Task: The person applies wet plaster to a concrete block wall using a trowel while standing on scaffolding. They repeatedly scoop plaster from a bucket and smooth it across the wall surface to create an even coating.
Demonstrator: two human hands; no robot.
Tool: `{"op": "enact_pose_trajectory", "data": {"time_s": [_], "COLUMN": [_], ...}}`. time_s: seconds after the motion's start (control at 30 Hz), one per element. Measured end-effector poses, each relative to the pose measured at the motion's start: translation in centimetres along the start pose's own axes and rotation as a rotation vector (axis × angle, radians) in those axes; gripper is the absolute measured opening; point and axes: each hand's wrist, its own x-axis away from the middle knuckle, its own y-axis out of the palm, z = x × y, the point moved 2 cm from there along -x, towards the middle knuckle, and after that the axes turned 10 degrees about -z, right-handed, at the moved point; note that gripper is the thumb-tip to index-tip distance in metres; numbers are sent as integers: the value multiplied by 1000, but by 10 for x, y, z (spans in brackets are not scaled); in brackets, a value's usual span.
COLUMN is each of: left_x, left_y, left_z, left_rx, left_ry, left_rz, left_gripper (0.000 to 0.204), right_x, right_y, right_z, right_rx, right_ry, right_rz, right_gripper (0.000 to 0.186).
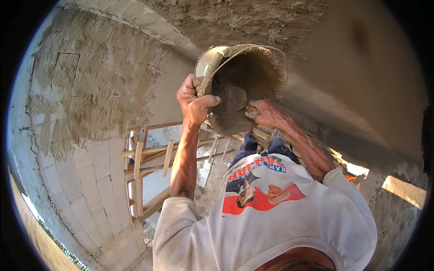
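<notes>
A mortar-caked bucket [209, 61] is tipped, its mouth facing me. Grey, wet-looking mortar coats its rim and inner wall, and a thin wire handle [261, 46] arches over the opening. My left hand [195, 100] grips the rim on the left side, thumb hooked inside. At the mouth's lower right, the fingers of my right hand [266, 114] are closed on a trowel. Its grey blade [236, 98] shows inside the bucket, while the handle is mostly hidden by my fingers. Shadow hides the bucket's bottom.
On the left stands a block wall [97, 176], its upper part smeared with mortar [90, 86]. Rough fresh plaster [244, 20] covers the surface beyond the bucket, with a smoother plastered surface [361, 86] to the right. Below, a wooden frame of poles and planks [139, 176] stands left of my legs.
</notes>
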Motion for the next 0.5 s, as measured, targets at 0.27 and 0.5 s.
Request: {"op": "enact_pose_trajectory", "data": {"time_s": [0.27, 0.5], "left_x": [8, 33], "left_y": [-22, -49], "left_z": [-34, -74], "left_rx": [68, 205], "left_ry": [30, 50], "left_rz": [160, 485], "left_gripper": [38, 33], "right_x": [-5, -13], "right_y": [14, 13], "right_z": [-32, -51], "right_rx": [-42, 30], "right_ry": [-74, -22], "right_rz": [-54, -91], "right_gripper": [45, 50]}}
